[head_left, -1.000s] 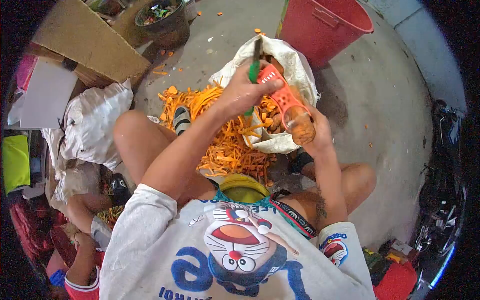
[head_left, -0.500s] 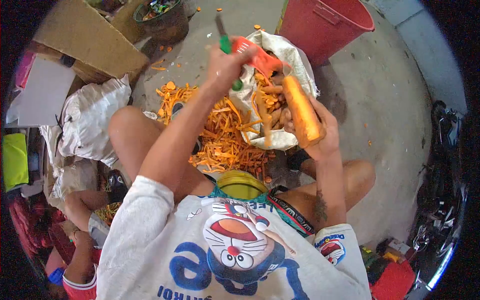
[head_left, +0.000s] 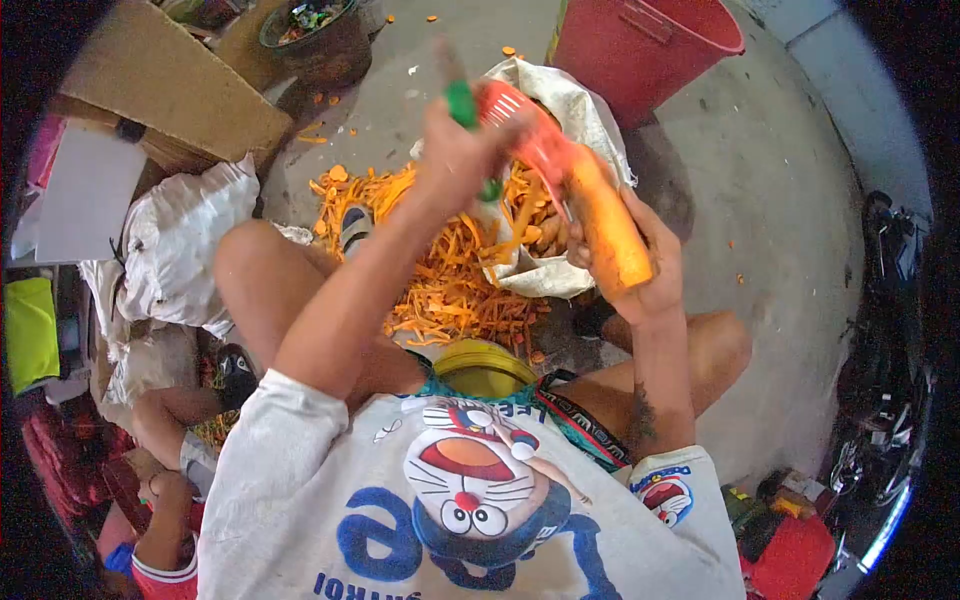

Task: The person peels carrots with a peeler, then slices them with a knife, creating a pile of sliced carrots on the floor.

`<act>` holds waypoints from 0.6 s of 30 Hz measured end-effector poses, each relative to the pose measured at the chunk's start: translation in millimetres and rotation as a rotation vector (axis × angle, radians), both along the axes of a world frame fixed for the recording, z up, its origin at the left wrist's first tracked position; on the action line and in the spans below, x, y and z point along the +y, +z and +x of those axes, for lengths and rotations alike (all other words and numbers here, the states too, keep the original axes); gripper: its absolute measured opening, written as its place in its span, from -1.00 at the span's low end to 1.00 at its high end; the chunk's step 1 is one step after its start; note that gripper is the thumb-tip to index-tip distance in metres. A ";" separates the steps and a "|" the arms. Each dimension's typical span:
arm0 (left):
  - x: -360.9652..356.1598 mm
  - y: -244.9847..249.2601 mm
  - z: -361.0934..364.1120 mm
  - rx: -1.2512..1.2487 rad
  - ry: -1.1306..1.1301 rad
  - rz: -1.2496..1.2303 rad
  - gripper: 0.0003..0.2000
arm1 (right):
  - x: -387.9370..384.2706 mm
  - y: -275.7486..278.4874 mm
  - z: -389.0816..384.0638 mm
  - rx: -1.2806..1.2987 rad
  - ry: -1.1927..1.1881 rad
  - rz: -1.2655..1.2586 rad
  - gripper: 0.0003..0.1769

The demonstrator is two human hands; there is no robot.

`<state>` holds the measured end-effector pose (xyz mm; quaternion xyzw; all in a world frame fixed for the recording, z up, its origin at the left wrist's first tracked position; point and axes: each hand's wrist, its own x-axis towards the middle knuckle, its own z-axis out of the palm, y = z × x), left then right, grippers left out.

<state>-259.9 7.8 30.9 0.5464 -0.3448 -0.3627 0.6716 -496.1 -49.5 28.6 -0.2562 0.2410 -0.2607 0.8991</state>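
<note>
In my left hand [head_left: 462, 150], blurred by motion, I grip a red-orange peeler [head_left: 540, 135] together with a green-handled knife [head_left: 461, 104], whose blade points up and away. The peeler's head lies against the upper end of a thick orange carrot [head_left: 612, 230]. My right hand [head_left: 650, 255] is wrapped around that carrot from the right and below, holding it slanted. Most of its skin is off, with darker patches left. Beneath my hands a white woven sack [head_left: 597, 110] gapes, with peel strips and brownish roots inside.
Orange peelings [head_left: 450, 265] are heaped on the floor before me. A yellow container [head_left: 485, 362] sits between my legs. Beyond the sack is a red bin [head_left: 640, 60]. Cardboard [head_left: 170, 75] and a stuffed white sack [head_left: 185, 240] stand left. Another person's arm [head_left: 165, 515] shows lower left.
The peeler has moved down and right, from above the sack onto the carrot's upper end. The carrot tilts a little more, its lower end shifting right.
</note>
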 end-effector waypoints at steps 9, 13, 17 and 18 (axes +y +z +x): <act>19.0 35.0 -34.5 -0.020 -0.288 -0.125 -0.78 | -2.6 5.7 4.1 -0.234 0.122 -0.021 -0.41; 14.3 26.5 -34.2 -0.043 -0.283 -0.157 -0.68 | -3.0 9.2 5.3 -0.204 0.107 -0.074 -0.43; 21.6 36.7 -34.0 0.034 -0.242 -0.142 -0.77 | 8.8 19.9 15.4 -0.134 -0.066 -0.100 -0.47; 24.3 38.1 -33.4 0.050 -0.240 -0.126 -0.77 | 9.1 17.8 15.5 -0.133 -0.064 -0.105 -0.47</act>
